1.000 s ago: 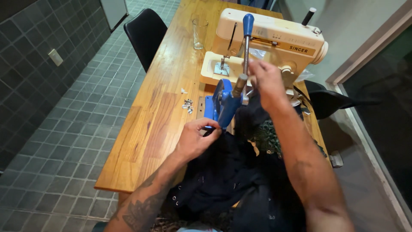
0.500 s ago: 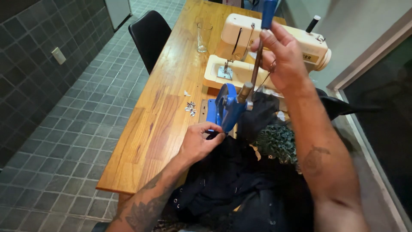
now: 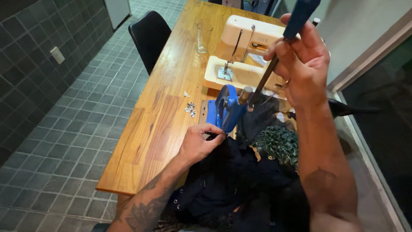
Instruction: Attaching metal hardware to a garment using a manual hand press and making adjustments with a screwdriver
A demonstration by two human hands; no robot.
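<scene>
Gripping the blue-handled lever [image 3: 281,51] of a blue hand press [image 3: 227,107], the right hand [image 3: 300,64] is raised high, its fingers wrapped fully around the lever's shaft just below the handle. The left hand [image 3: 199,141] sits low at the base of the press, fingertips pinched together on a fold of dark garment [image 3: 231,180] held at the press opening. The press stands on the wooden table [image 3: 167,107], in front of a cream sewing machine [image 3: 244,47]. A few small metal snaps [image 3: 190,109] lie just left of the press, and a drinking glass [image 3: 204,38] stands farther back.
</scene>
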